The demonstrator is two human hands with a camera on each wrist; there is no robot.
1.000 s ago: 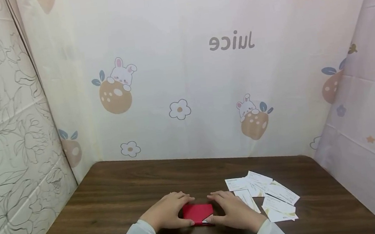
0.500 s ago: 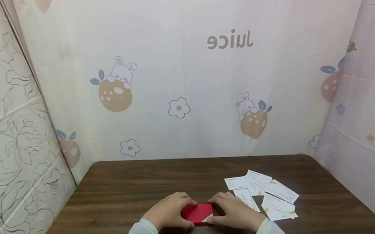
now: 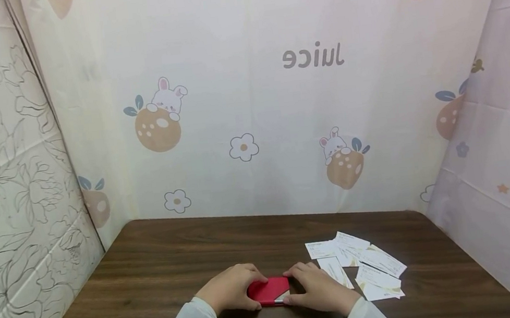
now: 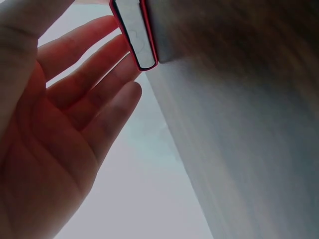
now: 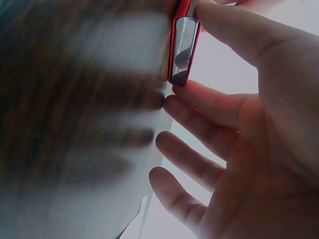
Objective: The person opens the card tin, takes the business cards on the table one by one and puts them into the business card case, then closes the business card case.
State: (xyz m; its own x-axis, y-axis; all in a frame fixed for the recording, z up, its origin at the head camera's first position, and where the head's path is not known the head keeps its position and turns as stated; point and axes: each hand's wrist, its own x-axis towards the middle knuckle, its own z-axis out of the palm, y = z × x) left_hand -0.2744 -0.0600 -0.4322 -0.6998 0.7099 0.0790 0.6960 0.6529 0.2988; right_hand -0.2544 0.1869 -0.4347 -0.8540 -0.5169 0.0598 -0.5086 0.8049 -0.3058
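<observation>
A red card case [image 3: 270, 290] with a silvery end lies flat on the dark wooden table, low in the middle of the head view. At its left end, my left hand [image 3: 232, 288] holds it between thumb and fingertips. My right hand [image 3: 318, 288] pinches the other end, thumb on the near edge and index finger at the far edge. The left wrist view gives the case's end [image 4: 137, 37], with fingers bent against its back side. Seen from the right wrist, the shiny end [image 5: 183, 47] is between thumb and index finger, while the other fingers spread apart.
Several white business cards [image 3: 379, 282] with gold marks lie loosely overlapped on the table [image 3: 175, 247], just right of my right hand. A printed curtain [image 3: 239, 103] stands behind the table, and more cloth hangs at both sides.
My left fingertips have drawn down and in onto the far edge of the card case. My right hand and the loose cards have stayed in place.
</observation>
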